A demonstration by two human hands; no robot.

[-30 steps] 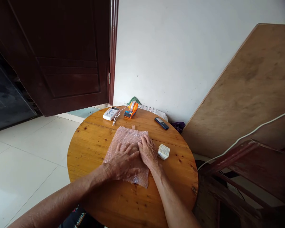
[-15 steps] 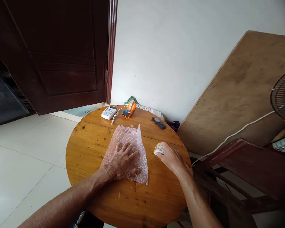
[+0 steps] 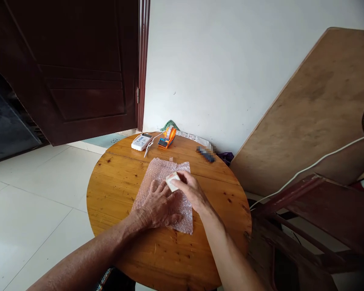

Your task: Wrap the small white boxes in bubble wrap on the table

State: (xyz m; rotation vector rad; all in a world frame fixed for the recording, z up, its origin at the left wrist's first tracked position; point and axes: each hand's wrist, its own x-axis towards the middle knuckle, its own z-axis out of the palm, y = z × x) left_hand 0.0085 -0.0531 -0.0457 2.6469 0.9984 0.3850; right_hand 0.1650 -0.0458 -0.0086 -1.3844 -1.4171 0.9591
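A sheet of bubble wrap (image 3: 186, 210) lies on the round wooden table (image 3: 109, 190). My left hand (image 3: 160, 206) rests flat on it, fingers spread. Over the upper part of the sheet, my right hand (image 3: 191, 188) grips a small white box (image 3: 172, 182) with printing on it, thumb on the near side. The box is just beyond the fingertips of my left hand; I cannot tell whether it touches them or the wrap.
Toward the back stand an orange tape dispenser (image 3: 167, 138) and a white device (image 3: 141, 142) with a white cable. A blurred dark object (image 3: 205, 154) lies at the back right. A wooden chair (image 3: 321, 202) stands right of the table.
My right hand has carried the small box leftward from the bare table to above the bubble wrap. The wrap's raised right edge has come down flatter. My left hand stays on the sheet.
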